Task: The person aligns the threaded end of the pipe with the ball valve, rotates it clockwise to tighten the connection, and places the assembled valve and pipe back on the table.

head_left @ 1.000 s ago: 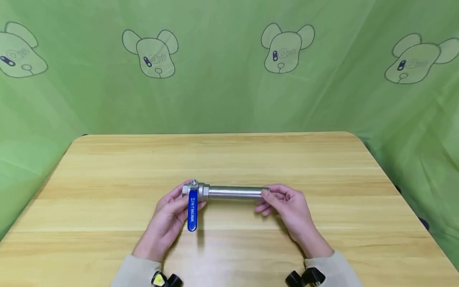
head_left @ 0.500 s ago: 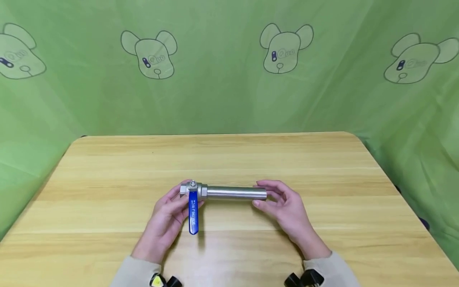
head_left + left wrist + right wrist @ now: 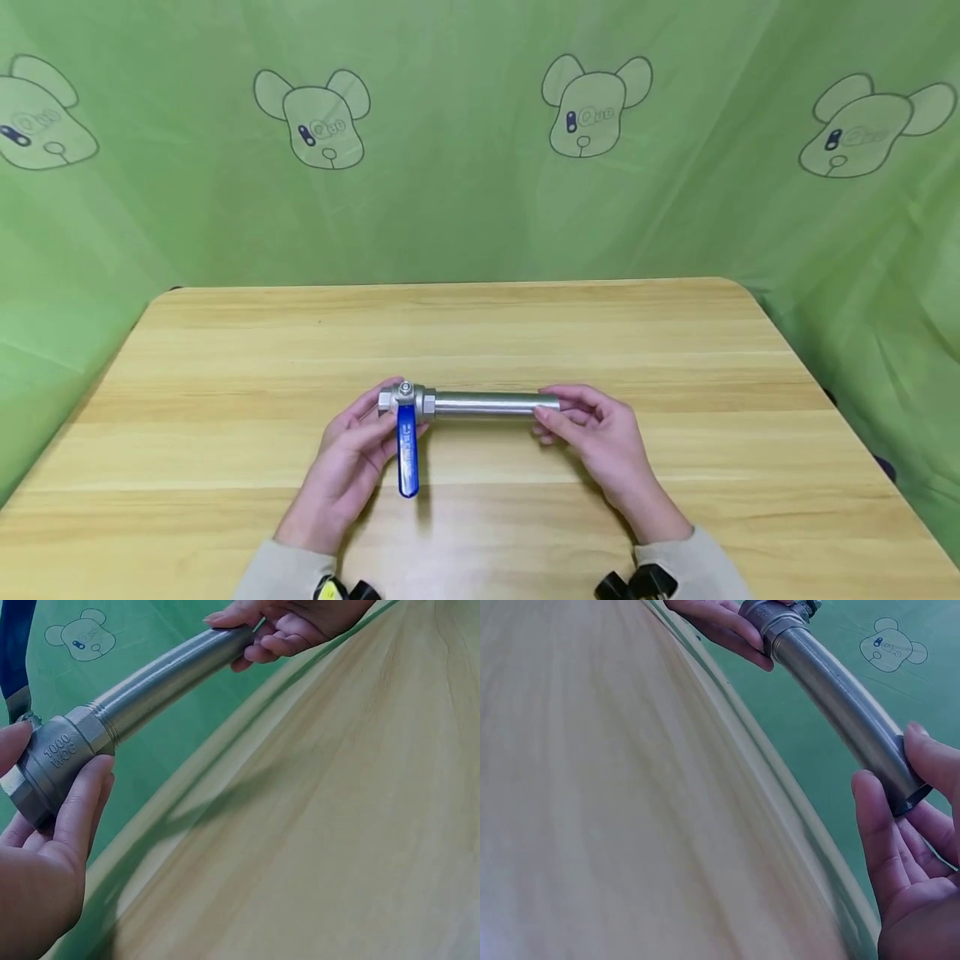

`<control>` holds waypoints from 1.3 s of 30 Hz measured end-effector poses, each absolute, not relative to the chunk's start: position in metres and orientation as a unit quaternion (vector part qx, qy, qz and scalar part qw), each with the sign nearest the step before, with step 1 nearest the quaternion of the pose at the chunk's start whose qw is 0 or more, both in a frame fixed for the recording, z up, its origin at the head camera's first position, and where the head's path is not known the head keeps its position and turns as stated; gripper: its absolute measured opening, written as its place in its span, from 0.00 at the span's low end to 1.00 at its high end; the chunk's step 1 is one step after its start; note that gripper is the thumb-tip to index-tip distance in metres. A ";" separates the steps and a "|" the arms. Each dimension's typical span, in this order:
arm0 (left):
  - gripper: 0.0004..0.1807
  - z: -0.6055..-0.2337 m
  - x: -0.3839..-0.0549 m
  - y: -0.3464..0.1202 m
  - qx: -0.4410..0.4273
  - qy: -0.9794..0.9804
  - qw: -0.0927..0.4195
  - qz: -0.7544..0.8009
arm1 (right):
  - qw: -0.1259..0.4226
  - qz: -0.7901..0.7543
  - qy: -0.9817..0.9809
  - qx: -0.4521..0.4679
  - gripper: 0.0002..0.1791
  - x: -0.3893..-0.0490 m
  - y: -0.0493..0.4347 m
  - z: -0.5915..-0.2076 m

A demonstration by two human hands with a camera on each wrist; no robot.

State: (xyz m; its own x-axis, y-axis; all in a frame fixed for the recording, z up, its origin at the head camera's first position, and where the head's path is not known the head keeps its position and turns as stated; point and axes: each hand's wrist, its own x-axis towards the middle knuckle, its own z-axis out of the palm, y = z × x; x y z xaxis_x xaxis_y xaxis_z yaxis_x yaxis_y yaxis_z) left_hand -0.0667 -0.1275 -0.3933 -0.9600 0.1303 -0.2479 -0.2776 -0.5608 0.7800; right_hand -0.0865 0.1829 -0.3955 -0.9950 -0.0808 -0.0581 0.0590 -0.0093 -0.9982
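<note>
A steel ball valve with a blue lever handle is joined to a straight metal pipe; pipe threads show at the joint in the left wrist view. My left hand grips the valve body, thumb on the near side and fingers behind and below. At the pipe's free end, my right hand pinches it between thumb and fingers. The right wrist view shows the open pipe end between thumb and forefinger. Valve and pipe are held level above the table, casting a shadow, with the lever pointing toward me.
A light wood-grain table spreads beneath both hands. Green cloth printed with bear heads hangs behind and at both sides. Black devices are worn at the wrists over pale sleeves.
Half a second ago the right thumb and fingers were spread around the pipe end; now they have closed on it again. The blue lever's tip has swung slightly lower toward me.
</note>
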 end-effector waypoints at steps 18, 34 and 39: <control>0.25 -0.400 -0.066 -0.126 -0.125 0.445 0.096 0.881 | 0.041 -0.675 0.736 -0.019 0.33 -0.086 0.182 -0.396; 0.31 -0.394 -0.068 -0.126 -0.111 0.468 0.112 0.870 | 0.055 -0.685 0.727 -0.002 0.26 -0.087 0.185 -0.397; 0.31 -0.393 -0.068 -0.127 -0.107 0.476 0.116 0.865 | 0.054 -0.682 0.730 -0.012 0.24 -0.087 0.185 -0.397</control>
